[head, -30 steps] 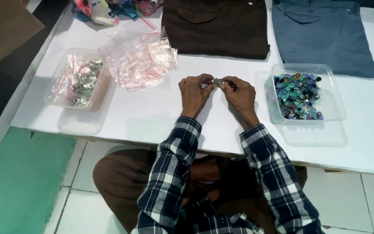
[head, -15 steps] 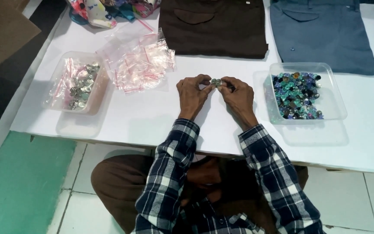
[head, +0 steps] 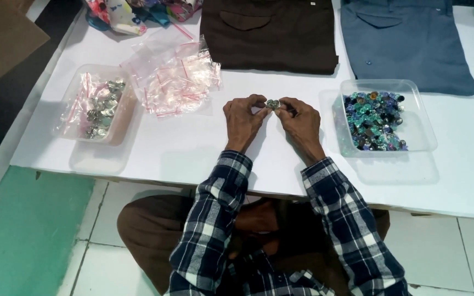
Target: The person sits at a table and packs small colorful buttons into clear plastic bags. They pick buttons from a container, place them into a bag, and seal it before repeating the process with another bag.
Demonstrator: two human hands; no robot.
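Setting: white table [head: 204,148] over a pale tiled floor with a green patch at the left; the person sits below the table edge in plaid sleeves.

Left hand: left hand [head: 243,119] curled nearly shut, thumb and fingertips pinching the left side of a small round metal piece [head: 272,103].

Right hand: right hand [head: 302,121] closed the same way, fingertips on the right side of the same piece.

Piece: held between both hands just above the table, near its middle. It looks like a button or snap, possibly two halves being pressed together; it is too small to tell.

Right tray: clear plastic tray [head: 421,129] just beside the right hand, filled with blue, green and dark round pieces [head: 373,120].

Left tray: second clear tray [head: 122,123] well apart on the left, holding silvery pieces [head: 101,108] and a few small bags.

Bags: loose heap of small clear zip bags [head: 176,77] between the left tray and the hands.

Clothes: brown folded garment [head: 270,33] and blue folded garment [head: 407,41] lie along the far side.

Risk, slip: the grip is fingertip only on a tiny smooth part; uneven pressure could pop it out, and it would likely roll off the near edge onto the tiles.

Risk, mixing: a dropped piece landing in the wrong tray would be hard to pick out again.

Risk, elbow room: a wide move of the right wrist could nudge the light tray and spill it.
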